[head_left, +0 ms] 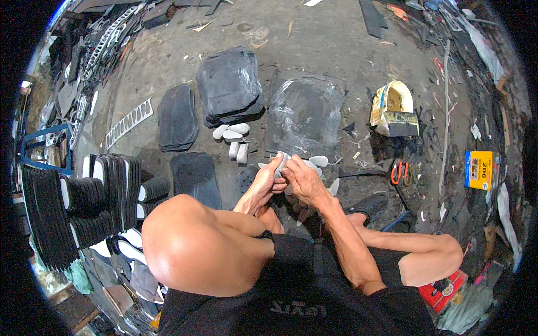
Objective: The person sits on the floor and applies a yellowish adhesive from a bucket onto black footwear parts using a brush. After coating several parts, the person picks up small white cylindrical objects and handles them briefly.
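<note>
In front of my knees, my left hand (263, 183) is closed round a small pale grey rounded pad (282, 164). My right hand (303, 180) presses on the same pad from the right, its fingers bent over it. The fingers hide part of the pad. Similar pale pads (318, 161) lie just beyond my right hand, and some grey ones lie beneath my hands. Further left, a small group of white pads (231, 133) rests in front of a pile of dark rubber sheets (230, 81).
A smeared dark board (305, 115) lies ahead. To its right stand a cut-open yellowish container (395, 103) and orange-handled scissors (397, 172). A yellow box (480, 169) sits far right. Stacked black soles (87, 204) crowd the left, near dark sheets (177, 117).
</note>
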Demonstrator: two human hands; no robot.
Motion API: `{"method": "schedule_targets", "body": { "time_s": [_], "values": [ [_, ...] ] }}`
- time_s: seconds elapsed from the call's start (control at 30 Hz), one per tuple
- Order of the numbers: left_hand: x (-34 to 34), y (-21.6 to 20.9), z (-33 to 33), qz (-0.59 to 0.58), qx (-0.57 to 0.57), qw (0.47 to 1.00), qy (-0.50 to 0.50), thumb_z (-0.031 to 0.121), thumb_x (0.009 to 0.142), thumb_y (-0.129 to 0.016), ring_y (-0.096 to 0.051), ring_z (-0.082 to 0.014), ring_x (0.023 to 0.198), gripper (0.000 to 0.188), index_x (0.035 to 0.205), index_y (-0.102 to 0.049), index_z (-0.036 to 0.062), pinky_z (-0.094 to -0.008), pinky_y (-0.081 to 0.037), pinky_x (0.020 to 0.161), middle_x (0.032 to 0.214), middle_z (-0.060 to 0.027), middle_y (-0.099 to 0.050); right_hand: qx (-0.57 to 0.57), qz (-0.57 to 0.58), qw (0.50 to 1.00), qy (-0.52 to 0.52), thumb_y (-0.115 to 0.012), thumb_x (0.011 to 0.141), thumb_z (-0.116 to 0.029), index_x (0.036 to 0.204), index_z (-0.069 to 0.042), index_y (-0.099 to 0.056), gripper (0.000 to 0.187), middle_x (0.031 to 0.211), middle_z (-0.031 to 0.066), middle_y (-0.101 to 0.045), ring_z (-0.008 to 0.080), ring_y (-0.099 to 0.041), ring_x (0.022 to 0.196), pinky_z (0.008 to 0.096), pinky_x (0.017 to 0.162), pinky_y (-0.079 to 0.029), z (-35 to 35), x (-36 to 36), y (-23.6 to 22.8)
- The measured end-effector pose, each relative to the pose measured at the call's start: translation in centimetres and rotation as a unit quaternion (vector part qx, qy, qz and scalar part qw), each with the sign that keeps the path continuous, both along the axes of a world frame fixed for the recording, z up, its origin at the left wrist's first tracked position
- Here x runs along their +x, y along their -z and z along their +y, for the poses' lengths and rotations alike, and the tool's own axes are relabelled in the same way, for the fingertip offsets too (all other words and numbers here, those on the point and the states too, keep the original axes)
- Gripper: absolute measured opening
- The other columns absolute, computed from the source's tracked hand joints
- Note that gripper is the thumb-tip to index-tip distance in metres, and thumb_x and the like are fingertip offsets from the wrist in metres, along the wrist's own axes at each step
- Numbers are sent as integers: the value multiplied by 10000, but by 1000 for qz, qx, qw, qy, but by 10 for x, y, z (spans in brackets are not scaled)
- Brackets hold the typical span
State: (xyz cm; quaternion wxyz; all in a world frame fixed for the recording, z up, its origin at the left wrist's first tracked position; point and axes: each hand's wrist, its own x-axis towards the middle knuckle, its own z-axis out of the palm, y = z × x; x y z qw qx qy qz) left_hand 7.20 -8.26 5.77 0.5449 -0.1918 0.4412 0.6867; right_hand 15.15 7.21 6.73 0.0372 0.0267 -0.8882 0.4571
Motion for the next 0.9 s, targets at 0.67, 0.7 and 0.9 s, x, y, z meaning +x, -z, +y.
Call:
{"method": "schedule_targets", "body": {
  "time_s": [0.67, 0.7, 0.9],
  "values": [
    [4, 18, -8, 24, 52, 997, -43, 595, 1095, -435, -340, -99, 476, 515, 1071, -557, 94, -269, -257, 455, 621, 30, -393, 53, -33, 947, 316, -598, 1050, -244, 995, 2, -560, 255, 870, 253, -605, 505, -626, 823, 547, 710, -482, 64, 6, 21],
    [6, 18, -7, 30, 24, 998, -47, 604, 1092, -432, -357, -105, 490, 522, 1056, -555, 98, -275, -266, 467, 635, 24, -412, 66, -35, 967, 243, -625, 1038, -278, 1012, -2, -571, 282, 919, 243, -608, 499, -629, 857, 538, 722, -494, 63, 12, 23],
    [11, 18, 9, 10, -7, 1000, 22, 574, 1104, -444, -372, -92, 497, 481, 930, -532, 134, -266, -251, 460, 637, 26, -436, 87, -108, 990, 13, -576, 1066, -326, 1206, -51, -611, 310, 1071, 197, -605, 444, -669, 975, 529, 768, -555, 8, 6, -16]
  ]
}}
